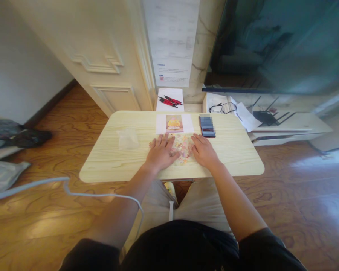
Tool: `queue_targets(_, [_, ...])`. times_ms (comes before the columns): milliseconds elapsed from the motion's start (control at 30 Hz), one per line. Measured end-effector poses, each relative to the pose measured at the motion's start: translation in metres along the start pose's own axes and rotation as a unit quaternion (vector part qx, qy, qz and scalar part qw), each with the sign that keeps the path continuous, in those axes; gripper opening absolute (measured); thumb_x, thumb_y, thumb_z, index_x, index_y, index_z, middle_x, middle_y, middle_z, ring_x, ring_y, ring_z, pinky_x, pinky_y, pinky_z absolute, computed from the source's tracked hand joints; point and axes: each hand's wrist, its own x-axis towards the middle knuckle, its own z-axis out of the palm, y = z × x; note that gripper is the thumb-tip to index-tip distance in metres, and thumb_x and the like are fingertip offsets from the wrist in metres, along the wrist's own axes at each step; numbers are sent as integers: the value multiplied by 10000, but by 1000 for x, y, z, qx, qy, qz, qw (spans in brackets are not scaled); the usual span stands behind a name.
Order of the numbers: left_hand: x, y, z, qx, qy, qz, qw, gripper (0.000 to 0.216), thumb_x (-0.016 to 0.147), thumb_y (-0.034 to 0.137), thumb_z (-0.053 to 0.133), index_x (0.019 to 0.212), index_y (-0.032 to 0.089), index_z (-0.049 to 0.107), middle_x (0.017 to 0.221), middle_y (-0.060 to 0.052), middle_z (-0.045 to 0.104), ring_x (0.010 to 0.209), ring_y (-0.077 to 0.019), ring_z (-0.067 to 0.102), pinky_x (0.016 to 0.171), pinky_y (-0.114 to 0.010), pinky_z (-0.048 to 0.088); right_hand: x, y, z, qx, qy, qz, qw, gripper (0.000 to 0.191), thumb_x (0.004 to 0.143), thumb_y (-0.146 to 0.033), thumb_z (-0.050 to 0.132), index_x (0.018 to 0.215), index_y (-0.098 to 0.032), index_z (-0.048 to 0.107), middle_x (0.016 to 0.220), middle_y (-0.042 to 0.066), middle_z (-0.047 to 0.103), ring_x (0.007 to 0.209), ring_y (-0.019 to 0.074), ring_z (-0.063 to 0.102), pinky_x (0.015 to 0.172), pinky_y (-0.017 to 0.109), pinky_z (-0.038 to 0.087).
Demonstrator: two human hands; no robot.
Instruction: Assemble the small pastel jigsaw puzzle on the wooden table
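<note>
On a small pale wooden table (237, 158) lies a sheet with small colourful pieces (183, 147), in front of me. My left hand (161, 151) rests flat on its left part, fingers stretched out. My right hand (203, 150) lies on the sheet's right edge, fingers together and curled a little; whether they pinch a piece is hidden. Just beyond the sheet is a white card with a yellow chick picture (174, 123).
A dark phone (207, 126) lies right of the card. A crumpled clear plastic bag (127, 138) sits at the table's left. Red and black pens (169, 101) lie on a white stand behind. A low shelf with cables (271, 120) stands at right. A white cable (73, 192) crosses my lap.
</note>
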Motion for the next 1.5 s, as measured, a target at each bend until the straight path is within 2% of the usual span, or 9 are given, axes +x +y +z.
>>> queue_targets(167, [9,-7,4,0,-12,1,1000,854,1010,752,359,1686,230,338,1788,-132,232,1643,-424,230,1311,-624,225,-13,25,-7,28,58,48,997,479,1009,-181,413,1411,-112,666,1524,151,617,1413,253,539,1222,408,406])
queue_targets(300, [6,-3,8,2,-16,7,1000,870,1002,752,392,1689,223,331,1780,-139,253,1649,-409,223,1316,-610,220,-22,32,-7,21,66,80,994,466,968,-138,442,1358,-122,697,1421,140,677,1326,272,577,1179,406,428])
queue_targets(600, [7,15,8,-8,0,22,1000,838,1000,720,436,1691,262,325,1787,-96,252,1662,-372,204,1339,-574,193,-21,16,-7,-3,35,103,994,350,994,-312,571,1263,-185,754,1248,118,715,1178,283,619,1075,380,465])
queue_targets(833, [5,36,11,-19,2,53,998,779,1010,704,434,1668,291,380,1786,-70,262,1656,-366,222,1346,-592,173,-16,9,-3,-32,10,133,991,255,977,-292,597,1118,-193,786,1160,120,714,1119,279,630,1023,372,474])
queue_targets(1033, [6,39,9,-21,-18,51,998,781,1009,710,429,1669,296,374,1796,-61,228,1656,-377,217,1345,-603,166,-15,8,-7,-40,-1,129,991,246,1010,-305,582,1111,-193,776,1154,125,701,1118,288,628,1007,378,471])
queue_targets(1200, [5,42,6,-10,-21,54,998,780,1025,693,406,1677,267,359,1791,-86,240,1652,-384,222,1340,-605,171,-13,11,-9,-41,-11,115,993,312,1075,-313,497,1117,-195,782,1153,134,699,1121,286,624,998,381,462])
queue_targets(1367, [6,58,1,-10,-14,80,997,767,1040,671,391,1684,257,336,1787,-82,256,1650,-366,233,1340,-574,197,-10,16,-9,-38,-4,110,993,326,1093,-291,459,1115,-179,765,1148,140,704,1107,285,630,966,373,461])
queue_targets(1500, [9,70,0,-22,-13,114,993,719,1046,650,401,1666,285,375,1779,-64,285,1643,-349,263,1348,-559,199,-6,22,-8,-17,2,103,995,310,1087,-259,464,1083,-179,763,1108,134,722,1076,273,647,946,351,460])
